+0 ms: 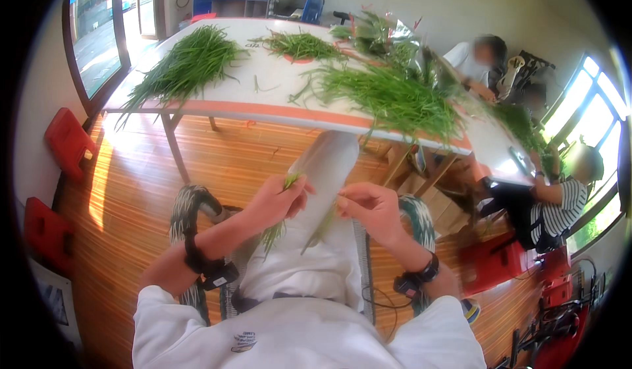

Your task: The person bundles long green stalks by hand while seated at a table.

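Note:
Over my lap, my left hand point(276, 201) is closed around a small bunch of long green leaves that look like garlic chives point(272, 236). Their tips poke out above the fist and the rest hangs below it. A short gap to the right, my right hand point(374, 212) pinches thumb against fingers. From that pinch a thin, dull green strand point(320, 232), probably a chive leaf, slants down toward my white trousers point(322, 171); it is blurred. In front of me, a white table point(263, 92) bears a left chive pile point(191, 66) and a right chive pile point(395, 99).
A smaller pile point(299, 45) lies at mid-table, with bundles in clear wrapping point(395, 43) behind. Two people sit at the right, one in a striped shirt point(566, 201). Red stools point(490, 263) stand below them; more red seats point(66, 144) line the left wall.

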A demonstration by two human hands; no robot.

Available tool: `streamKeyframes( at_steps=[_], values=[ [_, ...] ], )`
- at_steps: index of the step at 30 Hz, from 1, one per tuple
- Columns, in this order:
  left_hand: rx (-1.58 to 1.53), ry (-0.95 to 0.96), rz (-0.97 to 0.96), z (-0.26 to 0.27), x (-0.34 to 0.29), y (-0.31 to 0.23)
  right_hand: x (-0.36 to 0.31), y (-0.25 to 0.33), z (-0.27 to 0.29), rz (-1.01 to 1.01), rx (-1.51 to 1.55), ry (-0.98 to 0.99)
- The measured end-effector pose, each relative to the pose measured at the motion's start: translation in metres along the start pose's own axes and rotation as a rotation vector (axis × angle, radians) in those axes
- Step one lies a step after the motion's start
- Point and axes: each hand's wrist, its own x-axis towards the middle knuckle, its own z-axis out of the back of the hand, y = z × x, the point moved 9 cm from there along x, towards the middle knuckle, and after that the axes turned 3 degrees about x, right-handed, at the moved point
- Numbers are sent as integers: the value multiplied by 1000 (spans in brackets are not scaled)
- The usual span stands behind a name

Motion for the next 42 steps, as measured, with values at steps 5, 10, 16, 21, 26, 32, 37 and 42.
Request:
streamKeyframes(
  at_steps=[5,10,16,21,26,32,37,42],
  values=[
    [73,124,138,-18,-5,18,9,-46,-5,-43,81,78],
    [48,205,103,-37,-13,17,9,-46,-9,-19,68,115],
    [-18,237,76,-44,-11,16,9,-36,1,29,-75,75],
    [3,219,124,-40,-12,15,12,-30,7,26,-170,40],
    [65,188,98,-34,-11,15,14,-40,10,-4,-98,63],
    [97,145,117,-31,-9,19,16,-50,15,-28,-64,67],
    [78,144,103,-29,-9,16,17,-50,16,-25,-65,61],
    [120,123,123,-27,-8,17,17,-43,18,4,-86,43]
  ],
)
